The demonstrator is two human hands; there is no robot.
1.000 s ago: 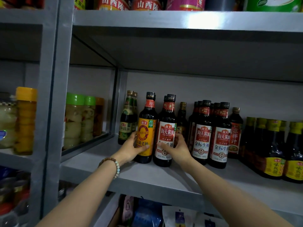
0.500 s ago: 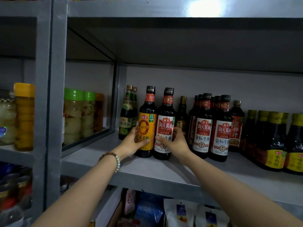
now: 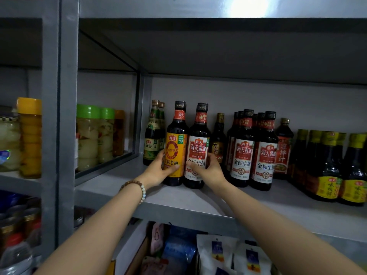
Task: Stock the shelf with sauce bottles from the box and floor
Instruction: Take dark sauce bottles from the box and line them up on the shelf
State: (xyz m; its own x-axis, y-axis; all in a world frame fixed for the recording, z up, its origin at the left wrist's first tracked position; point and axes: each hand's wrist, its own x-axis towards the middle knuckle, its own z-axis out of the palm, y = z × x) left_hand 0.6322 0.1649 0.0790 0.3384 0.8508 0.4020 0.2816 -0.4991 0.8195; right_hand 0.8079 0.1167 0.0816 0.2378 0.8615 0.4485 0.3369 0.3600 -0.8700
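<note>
Yellow-label bottle (image 3: 175, 147) and white-label bottle (image 3: 197, 149) now stand touching, pushed deeper from the shelf (image 3: 178, 199) front edge; our left hand (image 3: 159, 169) and right hand (image 3: 208, 169) still clamp one each. Placement looks nearly done.

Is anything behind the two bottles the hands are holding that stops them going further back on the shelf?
Yes. Another cap peeks out right behind the white-label bottle in the right hand, so a bottle already stands there. Whatever is behind the yellow-label bottle in the left hand is hidden.
</note>
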